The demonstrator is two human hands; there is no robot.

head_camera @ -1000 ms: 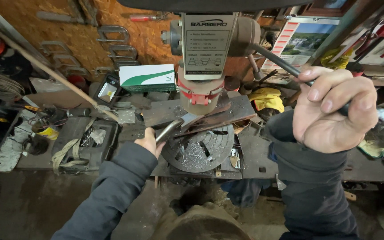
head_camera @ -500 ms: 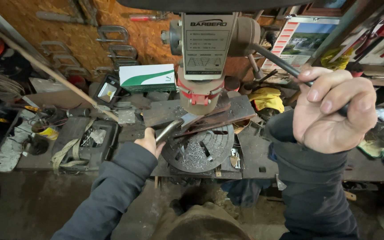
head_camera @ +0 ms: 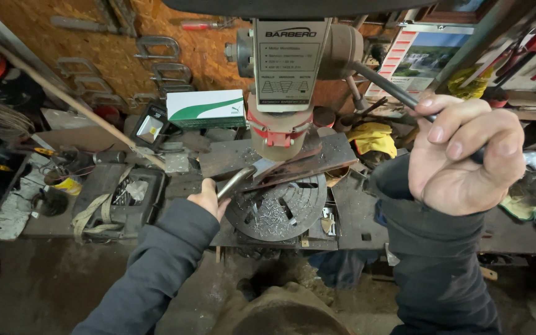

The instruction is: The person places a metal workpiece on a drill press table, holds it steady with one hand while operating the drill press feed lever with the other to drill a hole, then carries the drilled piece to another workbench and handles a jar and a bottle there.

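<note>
Left hand (head_camera: 209, 197) clamps pliers (head_camera: 237, 180) on the stiff, sharp-edged steel plate (head_camera: 293, 162); right hand (head_camera: 463, 155) grips the feed lever (head_camera: 386, 84)

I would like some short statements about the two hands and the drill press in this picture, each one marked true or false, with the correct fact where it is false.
1. The right hand grips the feed lever of the drill press. True.
2. The left hand is resting empty on the bench. False: it holds a metal handle that reaches to the metal plate under the drill head.
3. Metal shavings lie on the round slotted table. True.
4. The white and green box stands to the right of the machine. False: it stands to the left, at the wall.
5. Both arms wear dark sleeves. True.
</note>
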